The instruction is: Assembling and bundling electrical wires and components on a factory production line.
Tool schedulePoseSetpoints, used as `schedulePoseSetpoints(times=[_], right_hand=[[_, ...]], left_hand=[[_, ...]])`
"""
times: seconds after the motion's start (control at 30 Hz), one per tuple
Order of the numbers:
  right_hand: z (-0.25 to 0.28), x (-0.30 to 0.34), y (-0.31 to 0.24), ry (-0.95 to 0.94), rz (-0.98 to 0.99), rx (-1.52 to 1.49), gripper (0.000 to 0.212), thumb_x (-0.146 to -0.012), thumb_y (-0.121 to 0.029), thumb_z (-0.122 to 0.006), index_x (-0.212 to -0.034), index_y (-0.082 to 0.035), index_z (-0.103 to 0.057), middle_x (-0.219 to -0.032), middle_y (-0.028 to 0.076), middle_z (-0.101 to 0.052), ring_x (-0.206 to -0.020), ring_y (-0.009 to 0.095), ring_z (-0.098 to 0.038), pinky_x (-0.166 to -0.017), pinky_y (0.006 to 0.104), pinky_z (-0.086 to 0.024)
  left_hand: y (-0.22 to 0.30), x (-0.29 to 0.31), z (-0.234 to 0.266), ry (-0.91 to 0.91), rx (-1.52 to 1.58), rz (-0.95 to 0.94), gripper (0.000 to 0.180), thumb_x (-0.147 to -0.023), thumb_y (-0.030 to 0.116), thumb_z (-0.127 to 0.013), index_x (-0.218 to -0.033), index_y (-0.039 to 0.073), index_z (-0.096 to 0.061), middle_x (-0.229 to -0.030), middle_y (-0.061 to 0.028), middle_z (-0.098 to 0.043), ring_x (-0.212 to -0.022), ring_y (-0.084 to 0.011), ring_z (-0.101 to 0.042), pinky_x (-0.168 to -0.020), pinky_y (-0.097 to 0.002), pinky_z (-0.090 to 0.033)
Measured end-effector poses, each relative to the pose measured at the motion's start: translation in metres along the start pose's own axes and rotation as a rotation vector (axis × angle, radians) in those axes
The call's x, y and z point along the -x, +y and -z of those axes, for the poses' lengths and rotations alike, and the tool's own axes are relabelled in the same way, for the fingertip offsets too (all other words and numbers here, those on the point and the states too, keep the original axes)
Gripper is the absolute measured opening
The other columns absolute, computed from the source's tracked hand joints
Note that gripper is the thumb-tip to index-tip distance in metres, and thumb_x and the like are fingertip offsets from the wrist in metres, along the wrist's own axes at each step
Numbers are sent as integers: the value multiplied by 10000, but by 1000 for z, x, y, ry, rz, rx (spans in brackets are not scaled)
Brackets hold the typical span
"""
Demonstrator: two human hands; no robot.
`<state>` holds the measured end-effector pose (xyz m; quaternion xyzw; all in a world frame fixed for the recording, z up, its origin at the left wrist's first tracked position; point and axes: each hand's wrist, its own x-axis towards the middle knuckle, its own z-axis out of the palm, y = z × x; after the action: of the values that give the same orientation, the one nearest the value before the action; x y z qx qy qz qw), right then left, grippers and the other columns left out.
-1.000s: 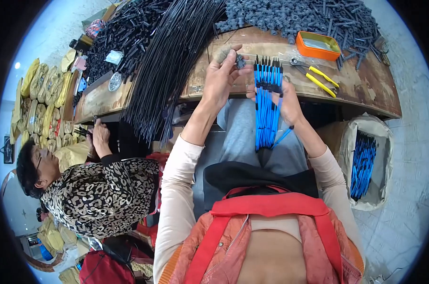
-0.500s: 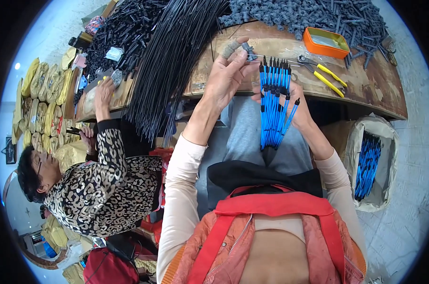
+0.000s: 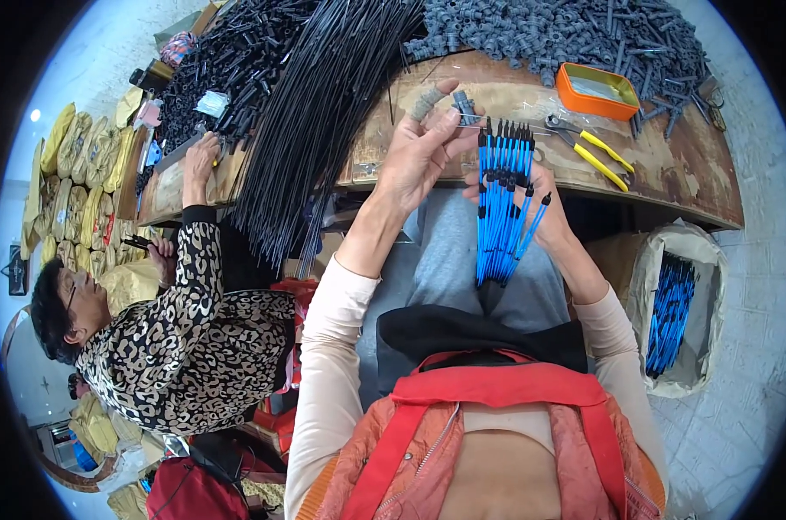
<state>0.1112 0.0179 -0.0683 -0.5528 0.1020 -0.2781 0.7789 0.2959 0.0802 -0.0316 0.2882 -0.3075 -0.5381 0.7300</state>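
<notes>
Two hands up at the wooden workbench; left hand angled inward from a bent wrist, taped finger extended, thumb and fingers narrowed on a grey ribbed fitting; right hand curled behind a bundle of black-tipped blue rods, holding it above the lap, its fingers partly hidden; yellow-handled pliers lie just beyond.

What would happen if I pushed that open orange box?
The orange box would probably slide rather than tip, since it sits low and wide on the table. It looks fairly light, being thin-walled and open-topped.
</notes>
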Motion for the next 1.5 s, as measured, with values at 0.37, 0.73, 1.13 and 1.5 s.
schedulePoseSetpoints(times=[0.37, 0.73, 1.13, 1.5], right_hand=[[-1, -2, 0, -4, -6, -5, 444, -913, -205, -636, -1264, 47, -536, -1110, 195, -661, -969, 302, -686, -896, 409, -558], [-5, -6, 0, 43, -13, 13, 485, -903, -299, -670, -1242, 30, -557, -1084, 172, -674, -952, 286, -693, -861, 387, -567], [-10, -10, 2, 69, 15, 55, 699, -818, -489, -727, -1243, 31, -532, -1084, 184, -673, -940, 286, -695, -827, 377, -570], [-9, -13, -4, 80, -27, 24, 752, -775, -543, -745, -1198, 50, -555, -1071, 195, -676, -940, 293, -696, -828, 377, -573]], left_hand=[[-2, 3, 1, 46, -62, 69, 281, -982, 126, -552, -1248, 34, -550, -1172, -137, -633, -1015, -169, -648, -831, -295, -577], [-3, -2, 1, 115, 30, 63, 307, -954, 64, -585, -1250, 0, -537, -1105, -117, -659, -957, -215, -679, -839, -333, -575], [-2, -2, 5, 161, -68, 31, 349, -961, 109, -592, -1284, -14, -542, -1080, -124, -667, -934, -205, -683, -812, -322, -582], [5, 4, -4, 105, -37, 61, 404, -1011, 183, -510, -1345, -42, -478, -1095, -135, -644, -1019, -215, -653, -909, -323, -541]])
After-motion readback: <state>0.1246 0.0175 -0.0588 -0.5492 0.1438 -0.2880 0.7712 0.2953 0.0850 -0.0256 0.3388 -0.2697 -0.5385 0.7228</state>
